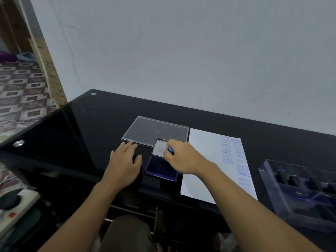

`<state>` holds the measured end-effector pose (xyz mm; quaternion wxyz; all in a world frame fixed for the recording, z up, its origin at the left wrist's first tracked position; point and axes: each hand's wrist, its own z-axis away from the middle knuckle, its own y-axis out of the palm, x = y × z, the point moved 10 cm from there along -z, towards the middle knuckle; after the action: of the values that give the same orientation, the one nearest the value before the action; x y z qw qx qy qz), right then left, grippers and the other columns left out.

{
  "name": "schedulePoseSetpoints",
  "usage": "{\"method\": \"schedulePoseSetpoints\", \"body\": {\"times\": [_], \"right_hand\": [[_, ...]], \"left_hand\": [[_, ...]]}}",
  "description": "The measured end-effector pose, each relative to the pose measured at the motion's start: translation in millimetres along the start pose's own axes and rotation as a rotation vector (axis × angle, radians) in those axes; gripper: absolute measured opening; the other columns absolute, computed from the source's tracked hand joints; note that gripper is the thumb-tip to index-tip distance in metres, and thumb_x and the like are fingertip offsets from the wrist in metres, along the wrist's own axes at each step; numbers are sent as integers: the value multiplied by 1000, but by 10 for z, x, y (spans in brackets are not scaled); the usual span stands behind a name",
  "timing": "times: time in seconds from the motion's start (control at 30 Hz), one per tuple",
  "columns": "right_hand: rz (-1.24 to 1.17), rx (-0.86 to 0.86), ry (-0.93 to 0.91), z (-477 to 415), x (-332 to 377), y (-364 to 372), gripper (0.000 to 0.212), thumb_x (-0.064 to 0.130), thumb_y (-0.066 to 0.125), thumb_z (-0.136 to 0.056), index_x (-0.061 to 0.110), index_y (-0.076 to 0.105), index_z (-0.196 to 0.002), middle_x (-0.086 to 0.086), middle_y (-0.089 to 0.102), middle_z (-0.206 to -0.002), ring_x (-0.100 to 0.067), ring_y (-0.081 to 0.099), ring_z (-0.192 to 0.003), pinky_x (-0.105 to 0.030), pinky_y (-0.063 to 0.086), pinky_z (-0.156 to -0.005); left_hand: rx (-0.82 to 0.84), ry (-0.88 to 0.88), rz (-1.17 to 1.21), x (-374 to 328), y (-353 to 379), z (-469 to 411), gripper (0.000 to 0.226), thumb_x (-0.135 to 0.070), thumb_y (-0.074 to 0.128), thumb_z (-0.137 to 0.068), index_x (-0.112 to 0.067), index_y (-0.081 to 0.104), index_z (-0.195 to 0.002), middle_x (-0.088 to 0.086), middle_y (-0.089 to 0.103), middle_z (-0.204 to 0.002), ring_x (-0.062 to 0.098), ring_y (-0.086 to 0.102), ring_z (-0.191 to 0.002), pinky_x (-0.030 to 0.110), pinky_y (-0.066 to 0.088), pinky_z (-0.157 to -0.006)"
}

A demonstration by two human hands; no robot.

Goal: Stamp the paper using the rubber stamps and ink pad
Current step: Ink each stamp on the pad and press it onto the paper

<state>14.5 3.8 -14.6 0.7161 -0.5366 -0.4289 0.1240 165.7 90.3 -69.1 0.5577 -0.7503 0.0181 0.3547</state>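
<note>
On the black glass desk (72,142), the white paper sheet (203,160) lies just right of the open blue ink pad (160,171). Clear plastic stamp tray (300,197) far right, out of your way. Your right hand (183,157) pinches the small blue-handled rubber stamp (171,149) over the pad. Left hand (123,164) flat, fingers straight. Stamp's probably light and rigid: hold the handle. Paper may slide.

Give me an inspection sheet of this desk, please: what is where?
Surface: glossy black glass desk.
Job's things: white paper sheet with blue SAMPLE and FRAGILE prints; open blue ink pad left of it; blue-handled rubber stamp at the pad; clear plastic tray of dark stamps, far right.
Clutter: clear flat plastic lid behind the pad.
Hands: left hand flat on the desk; right hand grips the stamp.
Cables: white power strip with black plug, lower left.
Surroundings: pale grey wall; patterned carpet at left.
</note>
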Motion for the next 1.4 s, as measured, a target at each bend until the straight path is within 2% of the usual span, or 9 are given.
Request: {"method": "schedulePoseSetpoints", "body": {"times": [0.1,0.2,0.47,0.57,0.7,0.9,1.03,1.17,1.4], "right_hand": [[41,14,-34,-64,87,83,17,28,47,-100,15,50,-90,-5,60,-88,-20,55,-73,-31,40,-60],[73,12,-62,-98,163,124,16,27,47,-100,19,49,-87,-1,58,-85,-22,57,-76,-32,42,-63],[185,-4,-95,-122,200,235,15,29,43,-102,18,43,-92,-7,57,-90,-23,53,-77,-32,39,-64],[182,-15,-102,-112,215,252,15,28,43,-102,19,42,-91,-5,55,-87,-23,52,-76,-30,38,-62],[218,-47,-99,-112,201,285,15,28,43,-102,18,39,-91,-7,54,-85,-27,52,-77,-34,37,-63],[240,-106,-113,-105,194,331,17,25,42,-101,15,37,-90,-8,55,-76,-29,54,-69,-35,32,-56],[255,-128,-119,-104,203,337,17,27,42,-101,15,37,-91,-10,61,-79,-31,58,-71,-36,38,-56],[253,-129,-112,-107,198,341,17,26,42,-101,15,37,-90,-7,56,-75,-29,52,-65,-32,27,-48],[265,-158,-115,-106,200,339,17,27,42,-101,16,36,-90,-10,60,-78,-29,57,-67,-35,41,-54]], "left_hand": [[12,-15,-17,51,77,15,51,-32,44,-101,-15,39,-148,1,30,-159,21,17,-149,51,10,-121],[-7,-7,-25,69,127,46,53,-33,43,-102,-17,35,-151,1,26,-161,20,13,-151,46,5,-121],[-33,35,-185,59,188,91,53,-41,35,-102,-20,34,-151,-1,22,-162,17,10,-151,45,5,-122],[-30,36,-205,57,198,92,53,-41,33,-102,-21,33,-152,-1,22,-162,17,10,-151,44,5,-122],[-38,38,-218,53,190,102,53,-40,34,-102,-20,35,-151,0,24,-162,19,12,-151,46,7,-122],[-33,37,-250,42,201,107,53,-40,32,-102,-20,33,-151,0,23,-162,19,12,-151,45,7,-121],[-28,28,-253,51,203,104,53,-41,31,-102,-21,32,-152,-1,22,-162,18,10,-151,45,7,-122],[-29,25,-255,40,202,114,53,-40,31,-102,-21,32,-152,-1,22,-162,19,11,-151,46,7,-122],[-23,24,-257,36,207,109,53,-40,31,-103,-20,32,-152,0,22,-162,19,10,-151,46,7,-122]]}}
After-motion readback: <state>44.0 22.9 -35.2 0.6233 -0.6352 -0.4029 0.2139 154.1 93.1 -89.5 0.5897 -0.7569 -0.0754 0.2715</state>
